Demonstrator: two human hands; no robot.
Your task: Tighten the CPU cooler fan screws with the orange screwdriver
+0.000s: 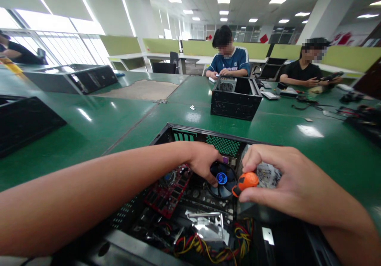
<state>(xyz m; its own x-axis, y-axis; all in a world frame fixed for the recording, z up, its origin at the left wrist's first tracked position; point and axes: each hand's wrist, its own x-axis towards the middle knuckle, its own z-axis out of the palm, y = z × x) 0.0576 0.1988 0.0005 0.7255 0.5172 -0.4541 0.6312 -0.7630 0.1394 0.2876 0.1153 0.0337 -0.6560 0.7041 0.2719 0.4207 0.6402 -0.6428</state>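
An open computer case (175,128) lies in front of me, its inside facing up. My left hand (205,161) reaches into it and grips the edge of a round black CPU cooling fan (229,182) with a blue centre label. Between the thumb and fingers of my right hand (285,178) is a screwdriver (248,180) with an orange and black handle, held just right of the fan. Its shaft and tip cannot be made out. A red circuit board (171,196) sits left of the fan, partly under my left forearm.
Bundled coloured cables (205,248) and a shiny metal bracket (210,226) lie nearer me in the case. Another black case (235,103) stands across the green table (133,113), with more cases at left. Two people sit opposite; loose cables (315,104) lie at right.
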